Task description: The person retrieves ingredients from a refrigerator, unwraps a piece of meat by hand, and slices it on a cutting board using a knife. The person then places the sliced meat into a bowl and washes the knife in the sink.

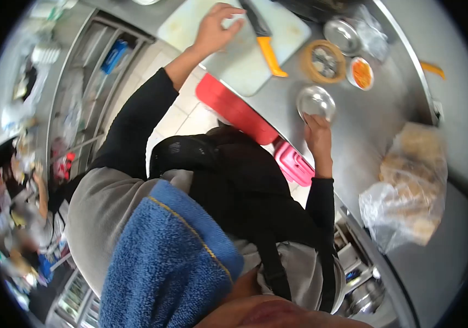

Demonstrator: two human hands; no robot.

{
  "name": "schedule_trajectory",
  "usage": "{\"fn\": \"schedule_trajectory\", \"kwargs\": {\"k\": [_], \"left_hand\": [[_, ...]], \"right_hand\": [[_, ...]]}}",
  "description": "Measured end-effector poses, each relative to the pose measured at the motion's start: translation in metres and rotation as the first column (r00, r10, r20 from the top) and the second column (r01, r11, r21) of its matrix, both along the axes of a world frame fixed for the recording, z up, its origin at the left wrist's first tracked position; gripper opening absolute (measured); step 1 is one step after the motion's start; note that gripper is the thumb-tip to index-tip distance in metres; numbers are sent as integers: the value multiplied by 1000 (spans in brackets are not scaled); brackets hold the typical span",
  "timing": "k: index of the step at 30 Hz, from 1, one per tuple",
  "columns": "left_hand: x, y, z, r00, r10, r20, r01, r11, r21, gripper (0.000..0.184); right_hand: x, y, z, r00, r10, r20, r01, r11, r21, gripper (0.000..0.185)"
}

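Note:
Over the white cutting board (190, 22) is my left hand (216, 31), its fingers curved and the thumb apart from them. I make out nothing held in it. Beside its fingertips lies a knife (269, 54) with a yellow handle and a dark blade, resting on the board. My right hand (318, 136) pinches the near rim of a small, shiny metal bowl (317, 99) on the steel counter. Just beyond this bowl are a round wooden-coloured container (309, 64) with greyish pieces inside and a white cup of orange shreds (362, 74).
Another metal bowl (342, 36) and a crumpled clear bag (373, 35) sit at the back of the steel counter (349, 147). A plastic bag of bread-like pieces (409, 186) lies to the right. Below the counter edge is a red bin (234, 109). A co-worker (34, 218) is at far left.

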State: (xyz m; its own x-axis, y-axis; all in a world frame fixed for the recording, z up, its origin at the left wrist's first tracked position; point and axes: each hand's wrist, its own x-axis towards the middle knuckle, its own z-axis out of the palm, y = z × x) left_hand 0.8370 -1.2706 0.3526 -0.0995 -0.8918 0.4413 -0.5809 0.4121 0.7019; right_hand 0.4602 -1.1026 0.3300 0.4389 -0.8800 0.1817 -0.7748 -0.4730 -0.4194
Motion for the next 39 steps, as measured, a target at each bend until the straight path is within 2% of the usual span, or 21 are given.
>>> {"fn": "schedule_trajectory", "kwargs": {"k": [2,3,6,8,10,13,16,17,19,22,25,28,33,36,39], "left_hand": [[55,18,-4,982,164,95,-173,981,91,30],[76,23,-20,987,77,141,-88,994,70,32],[75,50,-36,998,-53,17,47,965,258,35],[69,55,-46,998,18,-54,0,948,318,32],[59,57,-50,988,126,-89,-84,922,377,31],[47,58,-68,956,195,-219,-114,935,336,25],[47,55,-88,972,208,-105,-206,978,33,19],[49,51,-88,978,191,-87,-190,982,16,17],[49,53,-80,986,157,-49,-157,988,-3,13],[47,47,-79,963,126,-237,-103,989,109,13],[52,42,-78,995,98,35,-98,995,-4,13],[56,37,-79,994,27,110,-24,999,-28,11],[55,36,-88,999,38,7,-38,999,19,11],[54,37,-87,999,40,-25,-39,998,42,11],[54,36,-85,999,41,-22,-40,999,34,12]], "right_hand": [[12,2,16,998,-30,-52,23,991,-132,33],[21,-4,26,997,-65,-48,59,990,-132,38],[68,-56,26,960,-48,276,49,999,4,37],[113,-107,9,987,3,160,-3,1000,-1,41],[153,-143,-19,994,-42,103,42,999,-2,39],[178,-176,-46,984,-176,-7,176,978,116,46],[181,-162,-1,961,-274,-28,263,883,388,40],[171,-155,-1,960,-277,-32,265,873,410,37],[163,-125,29,974,-218,-63,225,894,388,32],[157,-80,47,984,-144,-105,172,917,359,25],[155,-57,62,978,-46,-205,112,940,324,19],[156,-54,89,943,-1,-332,102,953,285,15],[156,-54,109,855,64,-514,68,970,234,15],[158,-53,110,870,85,-486,60,959,276,15],[162,-52,116,843,69,-534,114,946,303,15]]}}
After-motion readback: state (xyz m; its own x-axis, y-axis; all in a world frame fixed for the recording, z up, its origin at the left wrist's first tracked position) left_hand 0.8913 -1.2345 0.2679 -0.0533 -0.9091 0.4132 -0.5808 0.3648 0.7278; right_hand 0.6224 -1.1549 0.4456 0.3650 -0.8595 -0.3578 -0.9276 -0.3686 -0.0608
